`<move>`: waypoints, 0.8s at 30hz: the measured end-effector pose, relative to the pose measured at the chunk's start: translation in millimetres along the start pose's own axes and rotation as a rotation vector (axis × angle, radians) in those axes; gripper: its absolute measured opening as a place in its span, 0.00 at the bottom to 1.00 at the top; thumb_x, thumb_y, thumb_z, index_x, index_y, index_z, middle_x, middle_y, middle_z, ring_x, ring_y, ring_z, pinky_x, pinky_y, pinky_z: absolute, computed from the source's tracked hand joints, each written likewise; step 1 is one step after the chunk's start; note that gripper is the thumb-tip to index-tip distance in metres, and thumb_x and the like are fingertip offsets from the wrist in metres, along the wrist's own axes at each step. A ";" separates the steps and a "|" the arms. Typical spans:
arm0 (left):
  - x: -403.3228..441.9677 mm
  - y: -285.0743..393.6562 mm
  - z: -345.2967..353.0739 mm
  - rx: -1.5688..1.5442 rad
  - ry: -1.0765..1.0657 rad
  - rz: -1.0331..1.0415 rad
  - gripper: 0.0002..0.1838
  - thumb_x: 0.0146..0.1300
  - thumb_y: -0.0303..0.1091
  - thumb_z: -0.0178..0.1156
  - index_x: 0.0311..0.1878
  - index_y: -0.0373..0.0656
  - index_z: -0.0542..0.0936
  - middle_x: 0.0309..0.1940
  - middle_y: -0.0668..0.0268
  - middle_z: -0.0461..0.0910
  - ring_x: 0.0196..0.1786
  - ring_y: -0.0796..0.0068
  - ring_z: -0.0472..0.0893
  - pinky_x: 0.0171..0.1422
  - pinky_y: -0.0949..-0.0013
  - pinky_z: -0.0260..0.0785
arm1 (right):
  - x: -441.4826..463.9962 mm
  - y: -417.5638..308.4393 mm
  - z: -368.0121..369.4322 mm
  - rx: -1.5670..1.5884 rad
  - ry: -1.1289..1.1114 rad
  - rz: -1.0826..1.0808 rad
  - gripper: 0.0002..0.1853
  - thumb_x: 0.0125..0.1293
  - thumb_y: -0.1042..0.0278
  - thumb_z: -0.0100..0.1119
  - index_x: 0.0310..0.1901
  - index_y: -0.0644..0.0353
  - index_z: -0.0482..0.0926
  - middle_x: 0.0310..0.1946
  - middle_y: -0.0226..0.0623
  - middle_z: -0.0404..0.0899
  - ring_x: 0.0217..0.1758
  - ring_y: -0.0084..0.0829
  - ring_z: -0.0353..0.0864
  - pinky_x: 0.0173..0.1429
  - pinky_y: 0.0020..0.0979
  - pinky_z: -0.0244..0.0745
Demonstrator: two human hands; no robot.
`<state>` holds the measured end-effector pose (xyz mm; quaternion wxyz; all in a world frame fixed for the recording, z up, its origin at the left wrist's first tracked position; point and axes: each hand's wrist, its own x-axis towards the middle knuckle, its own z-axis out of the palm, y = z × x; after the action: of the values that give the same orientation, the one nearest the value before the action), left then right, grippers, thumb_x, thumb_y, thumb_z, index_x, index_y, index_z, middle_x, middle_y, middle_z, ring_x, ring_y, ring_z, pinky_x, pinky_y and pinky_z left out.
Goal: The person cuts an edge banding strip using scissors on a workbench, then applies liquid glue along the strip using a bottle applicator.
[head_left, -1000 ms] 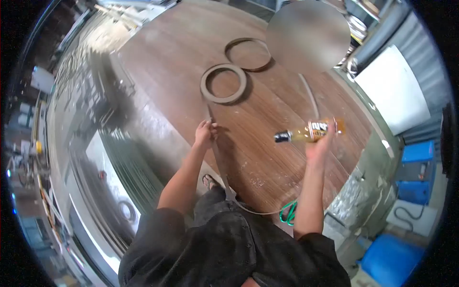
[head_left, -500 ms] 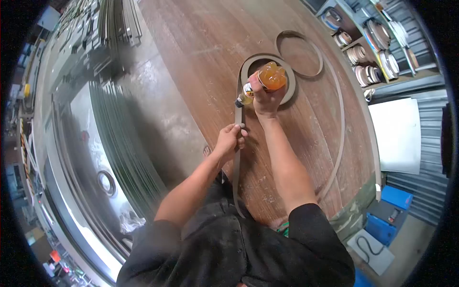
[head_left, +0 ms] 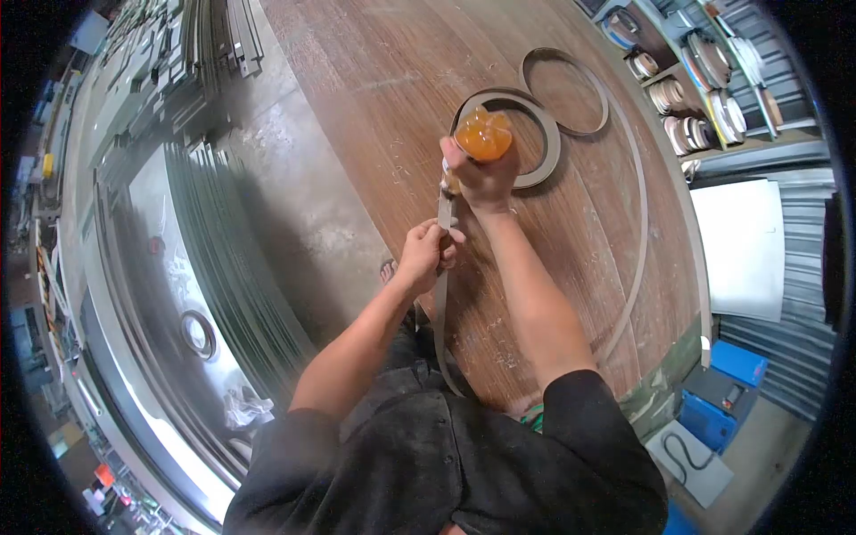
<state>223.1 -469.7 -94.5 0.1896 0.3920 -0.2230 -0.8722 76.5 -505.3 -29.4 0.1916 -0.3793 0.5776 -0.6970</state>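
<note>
My right hand (head_left: pixel 489 185) is wrapped around a clear plastic bottle (head_left: pixel 484 135) of orange-yellow liquid. The bottle's base faces up toward me, and its neck slants down to the strip below; whether the tip touches cannot be seen clearly. My left hand (head_left: pixel 428 253) pinches this strip of grey-brown edge banding (head_left: pixel 445 210) between thumb and fingers, a little nearer to me than the bottle tip. Past my left hand the strip hangs toward my body. Behind the bottle lies the coil of edge banding (head_left: pixel 551 153), partly covered by my right hand.
A brown wooden tabletop (head_left: pixel 374 116) carries the coil and a looser loop of banding (head_left: pixel 584 134). Long stacked panels (head_left: pixel 223 250) stand on the left. Shelves with banding rolls (head_left: pixel 687 134) are at the upper right, and a blue case (head_left: pixel 713 419) sits at the lower right.
My right hand has shifted left with the bottle and tipped it so its base faces me more directly. My left hand stays on the strip, almost in the same place.
</note>
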 end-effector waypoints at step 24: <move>-20.3 -14.2 -25.6 0.025 -0.124 -0.034 0.14 0.78 0.40 0.48 0.54 0.38 0.72 0.39 0.59 0.85 0.32 0.70 0.85 0.31 0.69 0.79 | -28.4 -45.0 7.3 0.203 0.007 -0.004 0.18 0.53 0.67 0.76 0.36 0.56 0.72 0.23 0.24 0.75 0.19 0.16 0.73 0.24 0.22 0.69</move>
<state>253.2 -453.9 -105.1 0.1558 0.3433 -0.2388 -0.8949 107.8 -478.5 5.0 0.2257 -0.3568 0.5037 -0.7537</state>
